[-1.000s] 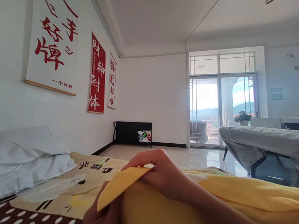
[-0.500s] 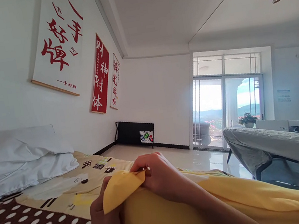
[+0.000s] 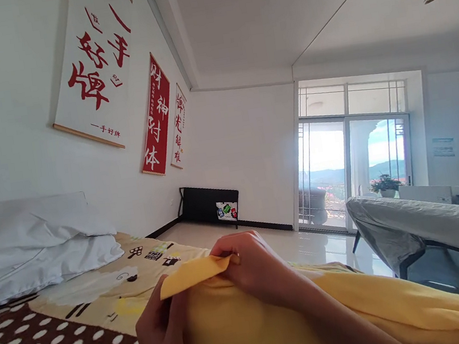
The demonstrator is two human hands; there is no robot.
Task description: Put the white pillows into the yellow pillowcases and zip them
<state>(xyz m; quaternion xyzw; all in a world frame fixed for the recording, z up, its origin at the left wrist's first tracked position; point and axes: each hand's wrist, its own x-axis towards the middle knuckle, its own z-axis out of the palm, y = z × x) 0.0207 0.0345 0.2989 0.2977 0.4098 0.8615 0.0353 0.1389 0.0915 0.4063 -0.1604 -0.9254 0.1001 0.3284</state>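
A large yellow cloth (image 3: 235,326) fills the lower middle of the view and spreads off to the right over the bed. My right hand (image 3: 247,261) pinches its raised edge between thumb and fingers. At the other end of that folded-over edge, my left hand (image 3: 161,326) grips the cloth, its thumb on the near side. Between both hands the strip of edge is lifted and turned over. Beneath lies a patterned blanket (image 3: 92,324) in beige and brown with white dots. What the cloth is part of does not show.
White crumpled bedding (image 3: 37,241) lies at the left by the wall. Beyond the bed, a black folded panel (image 3: 200,205) leans at the wall. A table (image 3: 418,224) under a plastic cover stands at the right, with a potted plant (image 3: 386,186) near the glass doors (image 3: 358,170).
The folded edge between my hands has become flatter and narrower. My right hand has shifted slightly right, and my left hand has turned a little. The view has moved slightly.
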